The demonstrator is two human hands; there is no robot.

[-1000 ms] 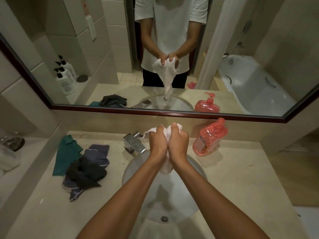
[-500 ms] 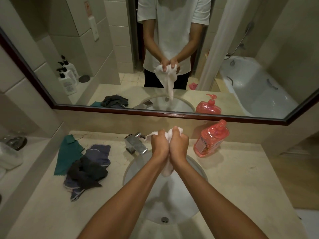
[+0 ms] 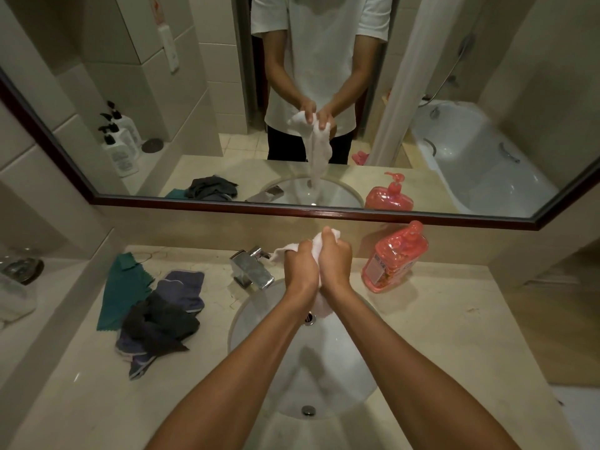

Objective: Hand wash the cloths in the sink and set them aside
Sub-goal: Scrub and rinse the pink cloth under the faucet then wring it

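White cloth (image 3: 319, 245) bunched up between both hands, held over the sink (image 3: 259, 323) just right of the faucet (image 3: 251, 269)! Looks like the scrubbing or wringing step is underway. Left hand (image 3: 300, 266) and right hand (image 3: 336, 263) sit knuckle to knuckle, fingers curled tight round the fabric, its tail hanging toward the basin. Next, I'd guess, a firm twist, then over to the tabletop (image 3: 438, 323). Dark cloths (image 3: 162, 319) and a green cloth (image 3: 121, 290) wait on the left; soap bottle (image 3: 394, 258) stands right.
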